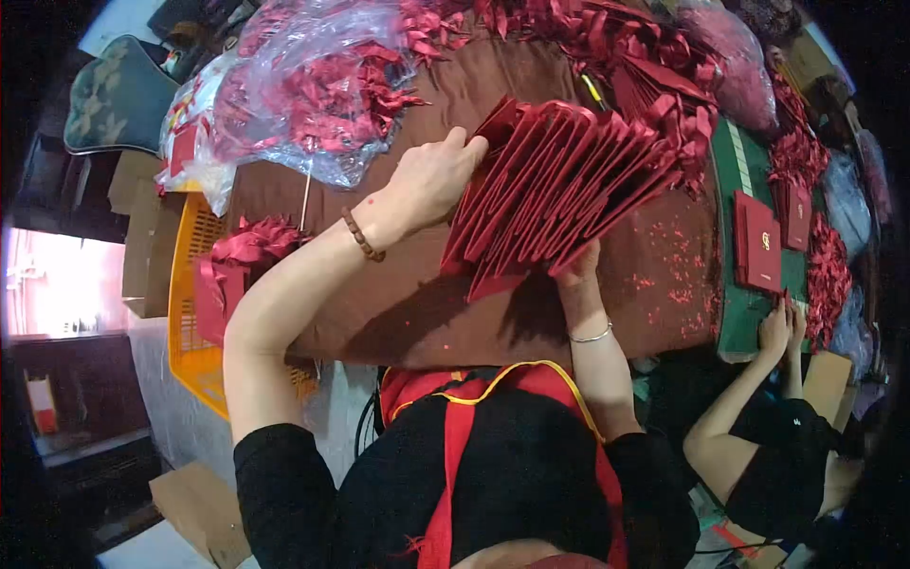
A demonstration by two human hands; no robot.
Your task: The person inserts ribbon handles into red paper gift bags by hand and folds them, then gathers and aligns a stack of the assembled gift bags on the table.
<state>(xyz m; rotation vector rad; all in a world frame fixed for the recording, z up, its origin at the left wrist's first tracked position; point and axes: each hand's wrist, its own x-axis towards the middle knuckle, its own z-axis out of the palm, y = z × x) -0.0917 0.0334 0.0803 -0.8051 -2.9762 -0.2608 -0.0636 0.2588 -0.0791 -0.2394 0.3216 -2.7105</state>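
Observation:
A thick bundle of flat red paper gift bags (559, 190) with ribbon handles is held up above the brown cloth, its edges fanned apart. My left hand (434, 180), a beaded bracelet at its wrist, has its fingers closed at the upper left edge of the bundle. From below, my right hand (580, 266) supports the bundle's lower right side; most of its fingers are hidden behind the bags.
Brown cloth (464, 85) covers the table, with small red scraps (678, 275) at right. Plastic-wrapped red ribbons (313, 104) lie at back left. An orange crate (185, 322) holds more bags. At right, another person's hands (782, 327) touch a red bag (756, 242) on a green mat (735, 318).

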